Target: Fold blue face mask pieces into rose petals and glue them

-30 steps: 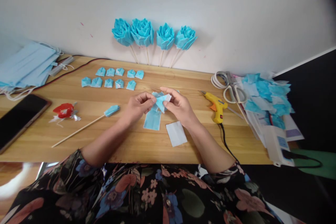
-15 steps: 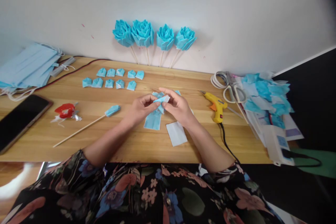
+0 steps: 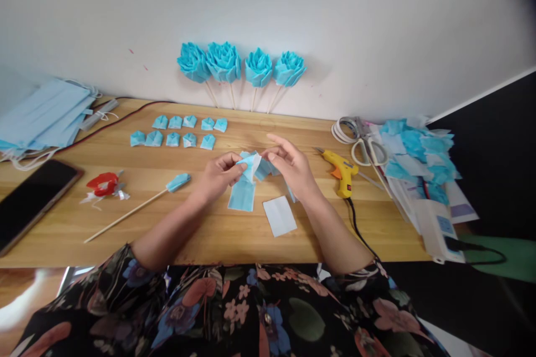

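Between thumb and fingers, my left hand (image 3: 221,174) pinches a folded piece of blue mask fabric (image 3: 250,165) with a white edge. My right hand (image 3: 291,166) is just to its right, fingers apart, the index finger raised and the thumb close to the white edge. Below them on the table are a blue fabric rectangle (image 3: 242,195) and a white square (image 3: 280,216). More blue pieces lie partly hidden behind the right hand. Left of my left hand lies a wooden stick with a rolled blue tip (image 3: 178,182).
Folded blue petals (image 3: 172,139) lie in two rows. Several blue fabric flowers (image 3: 224,62) on sticks lean against the wall. A yellow glue gun (image 3: 344,172), scissors (image 3: 369,152), tape and fabric scraps (image 3: 419,145) are at right. Masks (image 3: 42,114), a phone (image 3: 36,201) and a red item (image 3: 103,184) are at left.
The right hand has let go of the fabric piece and moved slightly right, its fingers spreading. The left hand keeps its pinch. The camera view has tilted up slightly.
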Action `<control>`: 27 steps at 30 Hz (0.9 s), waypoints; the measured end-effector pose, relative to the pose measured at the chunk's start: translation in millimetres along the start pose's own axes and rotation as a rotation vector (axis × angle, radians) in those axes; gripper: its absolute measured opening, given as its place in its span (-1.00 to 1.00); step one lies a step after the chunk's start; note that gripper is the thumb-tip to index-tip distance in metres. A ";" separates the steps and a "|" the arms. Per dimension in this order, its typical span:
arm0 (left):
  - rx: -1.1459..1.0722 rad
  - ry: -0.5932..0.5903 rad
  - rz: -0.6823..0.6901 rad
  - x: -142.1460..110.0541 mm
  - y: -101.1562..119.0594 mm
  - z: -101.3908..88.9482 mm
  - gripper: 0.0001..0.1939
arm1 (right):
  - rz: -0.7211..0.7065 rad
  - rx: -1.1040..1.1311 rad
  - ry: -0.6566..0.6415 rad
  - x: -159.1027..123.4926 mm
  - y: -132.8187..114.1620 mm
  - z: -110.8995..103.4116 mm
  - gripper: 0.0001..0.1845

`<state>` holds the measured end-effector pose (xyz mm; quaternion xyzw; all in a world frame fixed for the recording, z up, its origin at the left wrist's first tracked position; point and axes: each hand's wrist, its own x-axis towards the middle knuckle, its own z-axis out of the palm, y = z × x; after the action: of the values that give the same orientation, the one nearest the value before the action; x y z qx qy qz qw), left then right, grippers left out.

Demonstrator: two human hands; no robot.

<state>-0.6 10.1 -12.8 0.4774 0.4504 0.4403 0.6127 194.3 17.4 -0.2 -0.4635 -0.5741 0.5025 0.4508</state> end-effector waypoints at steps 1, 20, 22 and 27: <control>-0.003 -0.001 -0.008 0.0 -0.5 -0.1 -0.69 | -0.007 0.009 0.000 -0.2 -0.6 -0.5 -0.50; -0.075 -0.003 0.006 -4.1 -1.1 3.3 -0.67 | -0.012 0.100 -0.038 -2.3 4.1 6.5 -0.54; -0.087 0.009 0.016 -4.1 -1.1 3.1 -0.68 | 0.020 0.122 -0.076 -3.0 3.5 8.1 -0.53; -0.076 0.008 0.035 -6.0 1.2 3.4 -0.69 | 0.024 0.130 -0.150 -5.8 0.8 13.4 -0.49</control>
<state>1.4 3.9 -10.4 0.4597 0.4272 0.4695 0.6210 182.2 9.5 -2.4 -0.4012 -0.5667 0.5772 0.4298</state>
